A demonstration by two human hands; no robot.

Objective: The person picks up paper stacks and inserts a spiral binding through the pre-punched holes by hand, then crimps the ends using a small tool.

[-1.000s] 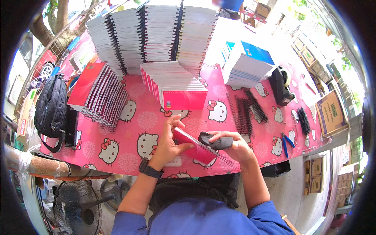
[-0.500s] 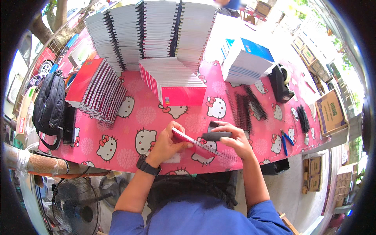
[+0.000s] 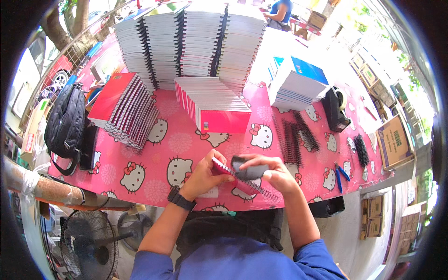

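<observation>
Near the front edge of the table, my left hand pinches a small red notebook between thumb and fingers, holding it tilted. A wire spiral coil runs along the notebook's edge, and its loose end sticks out to the right. My right hand grips a dark grey block, soft-looking and slightly blurred, against or just over the coil; whether it touches cannot be made out. Beyond my hands stands a fanned row of red-covered notebooks.
Tall stacks of bound books line the back. Red spiral notebooks are piled left beside a black backpack. To the right are blue-covered books, loose black coils, a tape dispenser and blue pliers.
My right hand has brought the grey block left and down, closer to the notebook's spine. My left hand keeps its pinch. The whole view has shifted slightly, showing more of a person at the back.
</observation>
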